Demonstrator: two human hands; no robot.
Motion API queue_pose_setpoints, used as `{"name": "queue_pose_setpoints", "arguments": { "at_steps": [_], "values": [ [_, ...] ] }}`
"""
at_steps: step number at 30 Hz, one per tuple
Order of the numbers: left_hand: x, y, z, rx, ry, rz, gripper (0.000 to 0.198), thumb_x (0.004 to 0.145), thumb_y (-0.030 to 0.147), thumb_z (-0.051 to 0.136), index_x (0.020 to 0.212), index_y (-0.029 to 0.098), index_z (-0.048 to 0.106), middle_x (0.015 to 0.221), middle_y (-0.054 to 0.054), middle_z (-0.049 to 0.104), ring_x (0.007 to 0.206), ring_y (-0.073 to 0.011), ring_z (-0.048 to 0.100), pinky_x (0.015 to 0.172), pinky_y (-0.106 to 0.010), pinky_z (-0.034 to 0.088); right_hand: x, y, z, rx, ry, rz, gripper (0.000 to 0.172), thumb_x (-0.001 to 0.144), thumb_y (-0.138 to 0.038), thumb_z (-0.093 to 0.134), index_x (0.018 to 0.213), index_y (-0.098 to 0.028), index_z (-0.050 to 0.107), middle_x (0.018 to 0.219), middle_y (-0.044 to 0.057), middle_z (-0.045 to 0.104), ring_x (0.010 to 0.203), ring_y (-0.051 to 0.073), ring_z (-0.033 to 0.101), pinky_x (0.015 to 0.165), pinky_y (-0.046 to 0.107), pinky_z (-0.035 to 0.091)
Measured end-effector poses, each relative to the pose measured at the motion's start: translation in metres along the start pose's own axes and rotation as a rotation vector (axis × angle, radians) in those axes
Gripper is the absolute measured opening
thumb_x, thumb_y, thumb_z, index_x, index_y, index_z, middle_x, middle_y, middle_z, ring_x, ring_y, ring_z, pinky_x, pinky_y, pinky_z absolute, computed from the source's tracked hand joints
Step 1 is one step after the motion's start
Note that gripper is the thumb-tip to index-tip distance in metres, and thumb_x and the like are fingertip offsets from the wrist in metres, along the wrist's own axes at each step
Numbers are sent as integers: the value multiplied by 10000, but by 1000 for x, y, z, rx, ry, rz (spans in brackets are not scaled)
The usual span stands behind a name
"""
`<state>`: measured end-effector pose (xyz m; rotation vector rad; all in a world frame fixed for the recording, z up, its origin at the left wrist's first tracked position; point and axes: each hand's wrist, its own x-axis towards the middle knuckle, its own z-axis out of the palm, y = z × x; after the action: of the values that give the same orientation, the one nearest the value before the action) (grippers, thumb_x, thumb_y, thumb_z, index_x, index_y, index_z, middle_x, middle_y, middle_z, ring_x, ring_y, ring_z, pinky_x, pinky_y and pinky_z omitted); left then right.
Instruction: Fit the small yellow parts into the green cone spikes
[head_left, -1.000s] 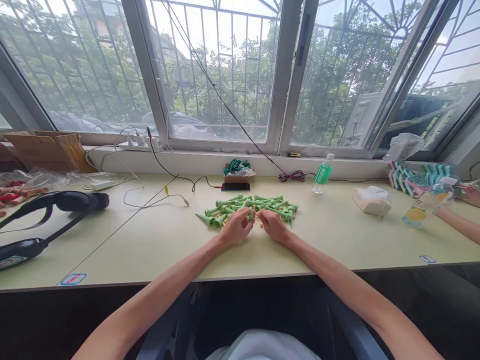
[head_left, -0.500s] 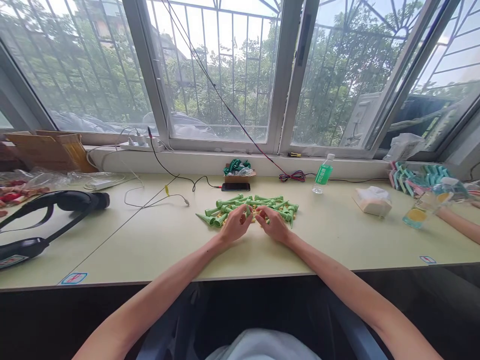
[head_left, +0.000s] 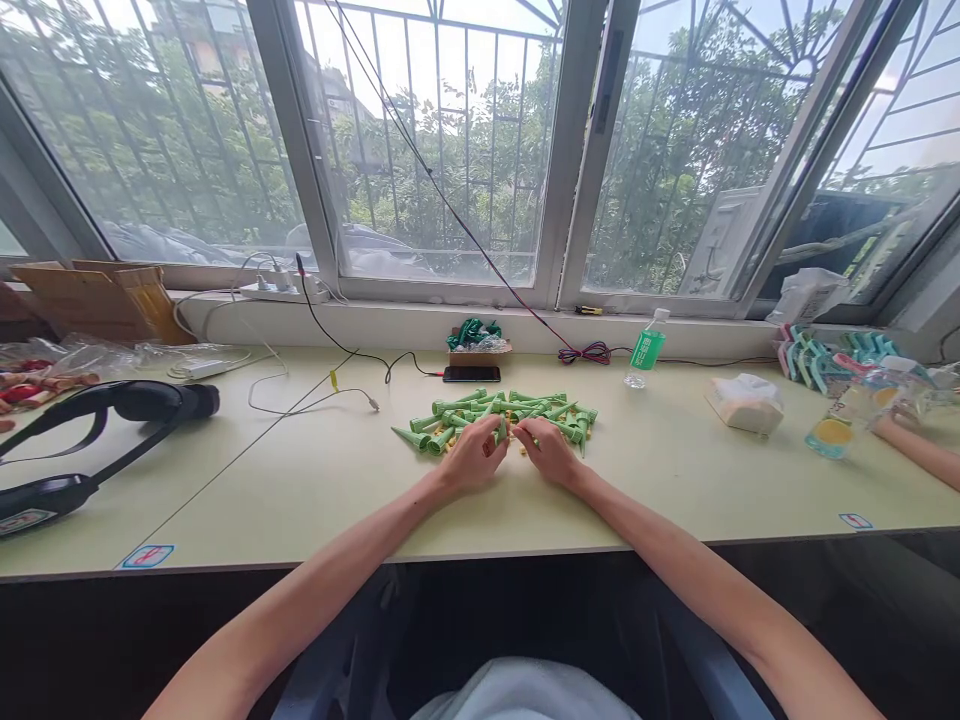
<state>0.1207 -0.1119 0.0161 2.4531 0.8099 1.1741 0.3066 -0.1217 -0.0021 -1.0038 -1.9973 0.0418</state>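
- A pale table (head_left: 675,500) runs beneath the windows.
- Green cones (head_left: 525,405) lie heaped mid-table, before both hands.
- The left hand (head_left: 474,455) pinches one cone.
- The right hand (head_left: 549,450) bunches its fingertips beside it; whether they grip anything, I can't tell.
- That held cone (head_left: 500,432) seems mid-handling, calling for a steady left pinch and careful right fingertips.
- Yellow bits (head_left: 523,451) lie near.
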Motion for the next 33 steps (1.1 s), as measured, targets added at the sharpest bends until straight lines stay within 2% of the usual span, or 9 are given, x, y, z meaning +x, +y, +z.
{"name": "queue_pose_setpoints", "arguments": {
  "at_steps": [5,11,19,21,26,30,33],
  "values": [
    [1,1,0,5,-8,-9,44,863,216,513,879,181,535,725,25,523,491,-72,461,507,-212,379,1,-3,-2,-8,9,10,428,1011,-411,327,705,-201,541,651,17,583,627,157,508,701,295,415],
    [2,-1,0,-2,20,-2,37,854,194,516,883,176,530,703,37,515,465,-60,447,488,-201,360,2,-6,-3,21,15,18,365,1014,-381,333,815,-191,573,753,30,632,689,158,546,758,303,406],
    [0,-1,0,-34,11,26,43,846,180,518,888,174,518,845,-8,581,488,-51,474,478,-195,403,3,-3,-2,-19,8,23,437,1014,-405,310,666,-194,470,625,5,521,602,145,452,695,284,375],
    [0,-1,0,-52,0,43,79,829,149,514,903,173,529,891,-21,585,503,-50,492,482,-193,424,3,-1,0,-28,16,24,447,1013,-412,307,645,-198,445,605,0,497,584,143,429,676,283,368],
    [0,-6,1,-92,-1,129,312,771,59,491,1037,191,587,1055,-68,560,610,-68,538,478,-177,459,1,4,2,-40,30,18,462,1014,-416,299,627,-199,428,582,-7,475,563,138,408,666,279,363],
    [2,-9,1,-99,10,136,292,828,86,460,1050,200,611,1076,-81,542,631,-74,537,465,-172,462,1,5,3,-44,34,17,460,1016,-416,296,636,-197,435,587,-7,486,563,136,407,671,280,366],
    [3,-8,2,-101,57,95,224,905,179,430,1076,198,574,1056,-80,538,611,-71,534,460,-173,461,1,4,2,-48,68,37,455,1013,-423,301,641,-200,437,602,1,498,585,144,428,672,282,370]
  ]
}}
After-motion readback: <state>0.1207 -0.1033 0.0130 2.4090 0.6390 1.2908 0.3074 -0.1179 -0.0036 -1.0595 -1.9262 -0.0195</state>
